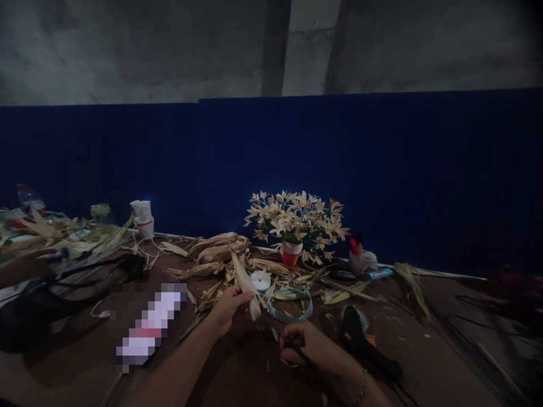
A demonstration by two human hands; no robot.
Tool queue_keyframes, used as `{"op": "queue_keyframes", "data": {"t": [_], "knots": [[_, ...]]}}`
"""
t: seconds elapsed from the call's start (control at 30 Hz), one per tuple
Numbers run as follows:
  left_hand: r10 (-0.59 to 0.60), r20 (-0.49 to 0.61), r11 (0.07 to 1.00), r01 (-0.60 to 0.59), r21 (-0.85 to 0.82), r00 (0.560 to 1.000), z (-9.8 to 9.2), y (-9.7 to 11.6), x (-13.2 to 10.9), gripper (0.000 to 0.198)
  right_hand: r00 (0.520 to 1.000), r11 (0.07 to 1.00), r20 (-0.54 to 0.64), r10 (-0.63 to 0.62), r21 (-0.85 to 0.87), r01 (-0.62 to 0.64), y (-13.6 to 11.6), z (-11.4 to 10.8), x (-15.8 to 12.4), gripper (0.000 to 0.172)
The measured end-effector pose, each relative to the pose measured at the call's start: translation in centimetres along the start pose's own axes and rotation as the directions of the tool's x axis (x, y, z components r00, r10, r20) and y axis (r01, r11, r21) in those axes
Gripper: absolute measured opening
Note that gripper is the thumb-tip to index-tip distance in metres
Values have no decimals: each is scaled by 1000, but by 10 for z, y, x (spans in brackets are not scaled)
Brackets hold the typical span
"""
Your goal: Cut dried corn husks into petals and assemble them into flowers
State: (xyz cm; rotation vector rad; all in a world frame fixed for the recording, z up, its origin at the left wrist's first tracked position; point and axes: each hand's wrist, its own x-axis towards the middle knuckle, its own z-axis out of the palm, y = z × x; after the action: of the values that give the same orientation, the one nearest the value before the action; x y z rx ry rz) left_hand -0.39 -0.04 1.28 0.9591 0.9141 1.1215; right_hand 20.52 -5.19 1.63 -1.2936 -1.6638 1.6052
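The left hand [229, 308] pinches a husk [243, 279], while at its four o'clock the right hand [304, 343] clasps a dark tool [300, 353].

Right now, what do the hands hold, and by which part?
Left hand: a pale husk, by its edge near the lower end. Right hand: a dark tool, grip unclear.

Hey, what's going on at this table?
A person's left hand holds a dry husk, while the right hand grips a dark tool, perhaps scissors, just below it. More husks lie behind. A red cup of pale flowers stands further back, and a glue gun lies to the right.
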Motion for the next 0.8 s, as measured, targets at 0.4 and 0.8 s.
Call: {"op": "queue_keyframes", "data": {"t": [0.4,0.8], "knots": [[1,-6,1000,-1,0,1000,-1,-3,1,28,999,996,25,-27,-85,29,-6,-2,-3,4],[-5,-10,1000,4,-27,1000,0,-2,1,30,999,995,-5,-33,-95,32,-9,-2,-2,3]]}}
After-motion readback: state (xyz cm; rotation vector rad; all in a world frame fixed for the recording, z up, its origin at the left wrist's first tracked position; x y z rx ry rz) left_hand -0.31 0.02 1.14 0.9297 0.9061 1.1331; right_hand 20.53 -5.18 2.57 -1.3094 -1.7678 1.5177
